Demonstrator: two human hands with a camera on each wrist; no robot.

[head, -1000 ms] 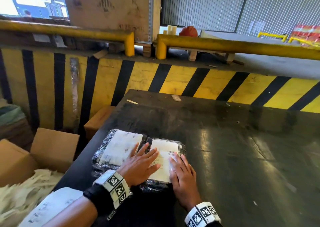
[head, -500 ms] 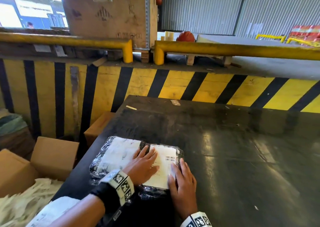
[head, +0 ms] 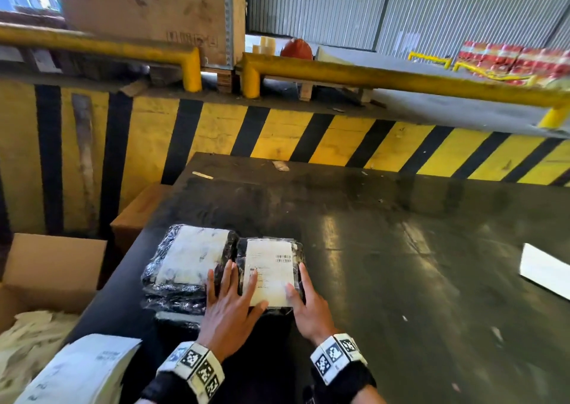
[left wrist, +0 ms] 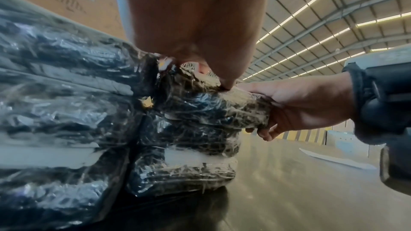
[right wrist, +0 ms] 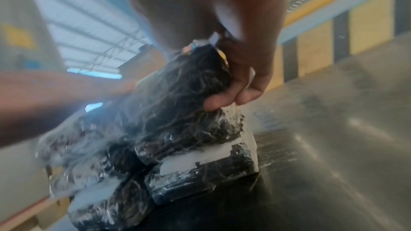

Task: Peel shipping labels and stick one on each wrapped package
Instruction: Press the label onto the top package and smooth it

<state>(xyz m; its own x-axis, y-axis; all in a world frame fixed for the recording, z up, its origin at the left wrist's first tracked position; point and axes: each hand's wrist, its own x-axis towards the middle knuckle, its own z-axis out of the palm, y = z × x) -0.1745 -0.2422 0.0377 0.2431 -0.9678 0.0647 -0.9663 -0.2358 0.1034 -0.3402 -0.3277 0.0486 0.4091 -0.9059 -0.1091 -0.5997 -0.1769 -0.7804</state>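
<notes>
Two stacks of black film-wrapped packages stand at the near left of the dark table [head: 385, 265]. The left stack's top package [head: 191, 255] carries a white label. On the right stack's top package [head: 297, 249] lies a white shipping label [head: 268, 268] with a barcode. My left hand [head: 234, 283] lies flat on that label's near left part, fingers straight. My right hand [head: 297, 289] holds the package's right edge; in the right wrist view its fingers [right wrist: 231, 97] curl round the side of the package [right wrist: 184, 103]. The left wrist view also shows that package [left wrist: 211, 106] with the right hand [left wrist: 300, 104] on it.
A pile of label sheets [head: 83, 369] sits under my left forearm. A white sheet [head: 543, 271] lies at the table's right. Left of the table are an open cardboard box [head: 52, 268] and crumpled backing paper [head: 27, 342]. A yellow-black striped wall [head: 339, 138] runs behind.
Both hands have slid back toward me along the label. My right hand has moved off the label's face to the package's right edge and curled over it.
</notes>
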